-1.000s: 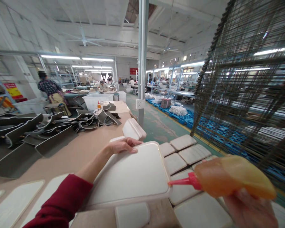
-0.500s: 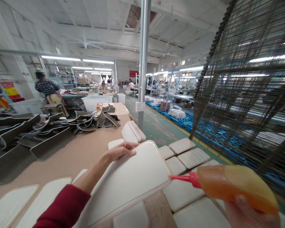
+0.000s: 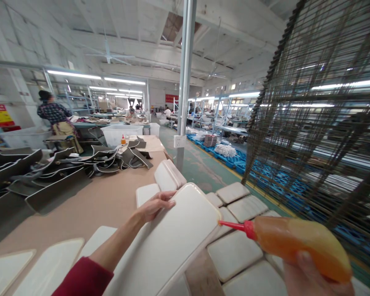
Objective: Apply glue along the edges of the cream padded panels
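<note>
My left hand [image 3: 154,205] grips the far left edge of a large cream panel [image 3: 172,242] with a rounded corner, held tilted above the brown table [image 3: 89,205]. My right hand [image 3: 311,279] is closed round an orange squeeze bottle [image 3: 299,244]. Its red nozzle [image 3: 234,226] touches the panel's right edge. Only the upper part of my right hand shows at the bottom border.
Several small cream panels [image 3: 237,209] lie spread to the right, more [image 3: 46,267] at the left front. Dark grey pieces [image 3: 64,164] are heaped on the table's far left. A wire rack [image 3: 320,123] stands close at right. A person [image 3: 57,123] works far left; a pillar [image 3: 185,82] rises behind.
The view has swung a little to the right. The panel has tilted further, its near end dropping toward me. The nozzle has stayed against the panel's right edge.
</note>
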`<state>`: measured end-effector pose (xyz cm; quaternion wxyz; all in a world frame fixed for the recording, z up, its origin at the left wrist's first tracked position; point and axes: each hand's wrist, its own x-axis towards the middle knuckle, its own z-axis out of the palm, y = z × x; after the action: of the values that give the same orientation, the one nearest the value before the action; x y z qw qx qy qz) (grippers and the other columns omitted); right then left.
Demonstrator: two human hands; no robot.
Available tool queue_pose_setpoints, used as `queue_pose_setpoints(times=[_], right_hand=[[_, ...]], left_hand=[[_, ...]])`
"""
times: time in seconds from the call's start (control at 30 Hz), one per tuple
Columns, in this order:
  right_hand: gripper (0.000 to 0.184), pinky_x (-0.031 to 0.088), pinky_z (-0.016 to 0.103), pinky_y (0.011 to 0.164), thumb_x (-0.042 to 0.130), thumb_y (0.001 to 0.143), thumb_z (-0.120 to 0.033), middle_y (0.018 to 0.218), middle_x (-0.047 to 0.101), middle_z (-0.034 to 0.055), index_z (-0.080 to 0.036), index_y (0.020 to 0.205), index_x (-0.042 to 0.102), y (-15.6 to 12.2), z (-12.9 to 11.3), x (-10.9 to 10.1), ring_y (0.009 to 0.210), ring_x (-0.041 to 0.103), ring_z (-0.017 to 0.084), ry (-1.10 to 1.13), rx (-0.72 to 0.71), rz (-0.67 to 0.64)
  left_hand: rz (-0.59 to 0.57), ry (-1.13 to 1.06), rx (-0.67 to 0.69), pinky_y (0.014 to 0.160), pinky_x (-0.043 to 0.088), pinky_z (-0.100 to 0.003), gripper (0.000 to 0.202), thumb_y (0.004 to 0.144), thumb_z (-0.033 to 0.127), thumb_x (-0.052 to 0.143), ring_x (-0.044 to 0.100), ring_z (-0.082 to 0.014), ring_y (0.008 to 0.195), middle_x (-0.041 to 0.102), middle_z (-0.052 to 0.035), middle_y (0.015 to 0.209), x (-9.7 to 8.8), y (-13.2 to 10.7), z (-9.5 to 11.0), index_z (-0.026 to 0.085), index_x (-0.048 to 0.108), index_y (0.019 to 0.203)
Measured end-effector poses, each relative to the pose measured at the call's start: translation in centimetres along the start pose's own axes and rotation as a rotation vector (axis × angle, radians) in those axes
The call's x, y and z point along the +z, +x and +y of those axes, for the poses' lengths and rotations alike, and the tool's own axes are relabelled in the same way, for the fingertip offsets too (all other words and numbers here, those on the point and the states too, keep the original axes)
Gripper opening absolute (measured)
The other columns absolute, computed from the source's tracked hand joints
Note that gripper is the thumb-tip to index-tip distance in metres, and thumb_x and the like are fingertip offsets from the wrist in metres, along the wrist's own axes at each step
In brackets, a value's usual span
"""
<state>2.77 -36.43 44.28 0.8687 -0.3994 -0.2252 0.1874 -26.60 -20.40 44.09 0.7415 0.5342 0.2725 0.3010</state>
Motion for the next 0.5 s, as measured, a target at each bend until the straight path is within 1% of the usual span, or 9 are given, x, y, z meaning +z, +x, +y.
queue_pose_setpoints(times=[0.07, 0.2, 0.3, 0.37, 0.5], right_hand=[[0.05, 0.046, 0.035, 0.088, 0.085, 0.049, -0.024, 0.108, 0.059, 0.0058, -0.018, 0.093, 0.063, -0.1, 0.2, -0.1, 0.099, 0.054, 0.024, -0.02, 0.005, 0.033], [0.047, 0.049, 0.025, 0.079, 0.083, 0.053, -0.023, 0.102, 0.058, 0.0037, -0.018, 0.096, 0.062, -0.3, 0.5, -0.2, 0.09, 0.055, 0.019, -0.015, -0.002, -0.024], [0.045, 0.049, 0.018, 0.071, 0.084, 0.053, -0.022, 0.096, 0.058, 0.002, -0.019, 0.093, 0.063, -0.4, 0.6, -0.2, 0.083, 0.055, 0.015, -0.042, -0.018, -0.003], [0.046, 0.05, 0.021, 0.074, 0.084, 0.053, -0.023, 0.098, 0.058, 0.0037, -0.018, 0.093, 0.063, -0.5, 0.6, 0.0, 0.086, 0.055, 0.017, -0.037, 0.001, -0.001], [0.045, 0.047, 0.031, 0.087, 0.084, 0.054, -0.025, 0.102, 0.059, 0.0051, -0.019, 0.093, 0.064, -1.0, 0.0, 0.9, 0.095, 0.055, 0.022, 0.007, 0.048, -0.062]], left_hand=[[0.004, -0.016, 0.005, 0.06, 0.052, -0.025, 0.059, 0.07, 0.022, 0.068, 0.065, -0.0178, 0.069, 0.07, -0.0088, 0.09, 0.1, 0.0, -0.1, 0.017, 0.052, 0.127], [0.013, -0.033, 0.014, 0.061, 0.052, -0.026, 0.058, 0.069, 0.023, 0.069, 0.066, -0.0185, 0.07, 0.07, -0.0086, 0.092, 0.2, 0.2, -0.3, 0.018, 0.054, 0.125], [0.043, -0.053, 0.009, 0.061, 0.053, -0.026, 0.057, 0.067, 0.023, 0.07, 0.066, -0.0184, 0.069, 0.071, -0.008, 0.091, 0.0, 0.2, -0.4, 0.018, 0.056, 0.122], [0.061, -0.058, 0.008, 0.061, 0.053, -0.026, 0.058, 0.067, 0.022, 0.071, 0.066, -0.018, 0.068, 0.071, -0.0079, 0.089, -0.1, 0.1, -0.5, 0.017, 0.056, 0.123], [0.09, -0.062, 0.01, 0.06, 0.053, -0.026, 0.061, 0.066, 0.023, 0.072, 0.066, -0.0176, 0.067, 0.071, -0.0079, 0.09, -0.2, -0.1, -0.5, 0.017, 0.054, 0.124]])
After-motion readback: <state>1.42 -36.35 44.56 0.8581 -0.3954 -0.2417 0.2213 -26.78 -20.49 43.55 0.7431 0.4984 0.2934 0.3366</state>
